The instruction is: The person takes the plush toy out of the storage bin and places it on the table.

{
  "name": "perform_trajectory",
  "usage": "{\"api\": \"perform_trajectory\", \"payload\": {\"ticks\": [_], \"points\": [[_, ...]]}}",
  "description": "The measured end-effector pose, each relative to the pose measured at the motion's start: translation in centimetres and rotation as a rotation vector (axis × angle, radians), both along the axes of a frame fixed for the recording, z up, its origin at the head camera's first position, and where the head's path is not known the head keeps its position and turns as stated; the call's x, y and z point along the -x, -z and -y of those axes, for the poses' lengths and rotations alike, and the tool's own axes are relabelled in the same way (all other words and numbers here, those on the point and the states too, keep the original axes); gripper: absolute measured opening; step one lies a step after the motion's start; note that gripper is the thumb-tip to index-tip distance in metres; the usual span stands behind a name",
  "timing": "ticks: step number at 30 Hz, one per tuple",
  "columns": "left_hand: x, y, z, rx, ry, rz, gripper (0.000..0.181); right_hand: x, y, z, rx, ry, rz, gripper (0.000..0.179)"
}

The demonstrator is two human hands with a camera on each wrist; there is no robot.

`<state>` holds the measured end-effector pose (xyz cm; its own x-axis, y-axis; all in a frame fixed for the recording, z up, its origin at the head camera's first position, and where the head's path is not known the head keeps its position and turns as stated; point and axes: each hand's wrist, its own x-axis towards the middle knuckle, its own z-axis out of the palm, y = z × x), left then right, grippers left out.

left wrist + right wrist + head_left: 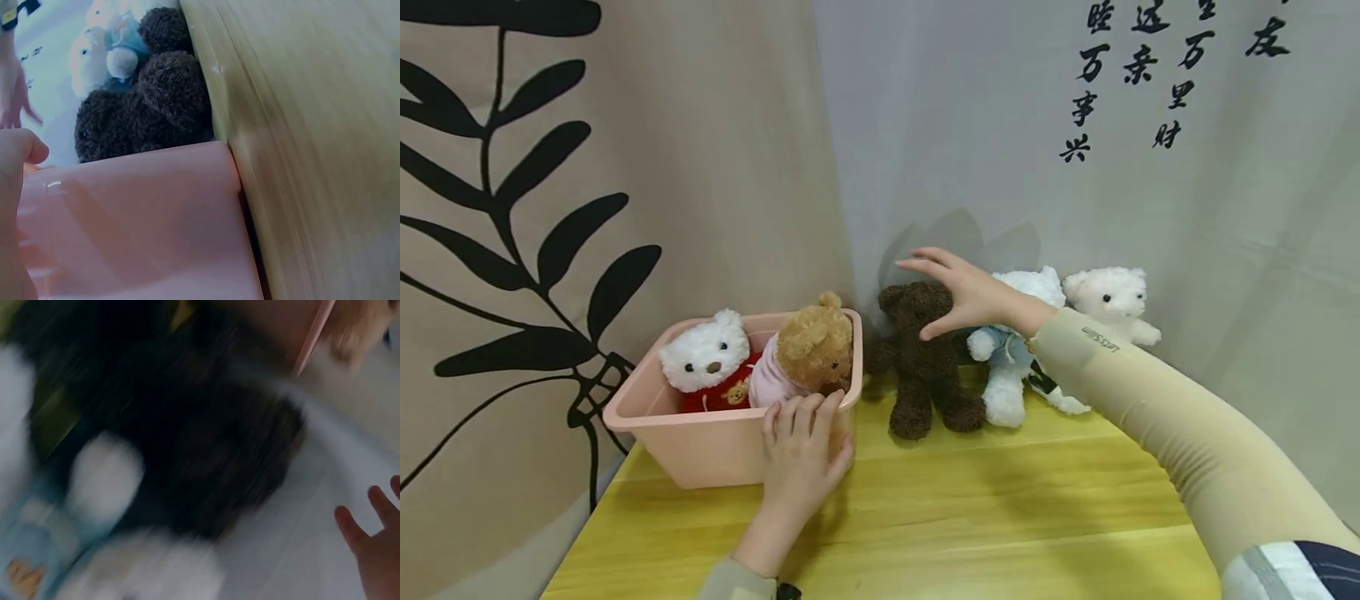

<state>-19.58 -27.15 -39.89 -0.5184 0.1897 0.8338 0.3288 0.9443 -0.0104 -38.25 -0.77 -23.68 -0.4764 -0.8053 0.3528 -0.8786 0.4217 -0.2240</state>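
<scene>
Clearly, at the far left a curtain (737, 183) printed with dark leaves hangs behind the table (1000, 517), whose left edge slants down close beside the pink bin (722, 450). In the bin sit a white bear in red (706, 357) and, to its right, a tan bear (815, 343) in pale pink, their lower bodies hidden by its front wall. The left hand (801, 450) grips the front rim near the right corner, fingers hooked over it. Just right of the bin, the brown bear (917, 358) sits against the backdrop; the right hand (973, 296), spread and holding nothing, hovers by its head and covers part of it. Bare yellow wood stretches before the bear's feet. Next, the blue-clothed bear (1006, 367) and a black-and-white thing (1052, 390), hard to make out, are partly blocked by the right sleeve (1157, 408); behind that, the far-right white bear (1112, 298) loses its lower body. The right wrist view is badly blurred.
</scene>
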Motion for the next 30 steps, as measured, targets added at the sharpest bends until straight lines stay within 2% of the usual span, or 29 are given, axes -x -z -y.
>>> {"api": "perform_trajectory", "payload": {"ticks": [4,7,14,18,23,25,30], "points": [[-0.1,0.1,0.1,0.003,-0.009,0.008,0.057,-1.3,0.1,5.2,-0.102,-0.135,0.071,0.106],[0.0,0.1,0.1,0.010,-0.013,0.009,0.057,-1.9,0.3,8.1,-0.179,-0.184,0.095,0.107],[-0.1,0.1,0.1,0.016,-0.014,0.007,0.057,-3.4,0.9,12.7,-0.331,-0.182,0.098,0.097],[0.0,0.3,0.1,0.018,-0.011,-0.024,0.057,-4.1,1.4,14.7,-0.372,-0.242,-0.002,0.098],[0.0,0.2,0.2,0.017,-0.007,-0.047,0.056,-4.3,2.0,16.8,-0.383,-0.256,-0.180,0.107],[0.0,0.2,0.1,0.018,-0.007,-0.048,0.056,-4.1,2.3,17.1,-0.375,-0.238,-0.216,0.111],[-0.1,0.1,0.1,0.024,-0.014,-0.032,0.057,-3.3,3.2,17.0,-0.313,-0.210,-0.231,0.111]]}}
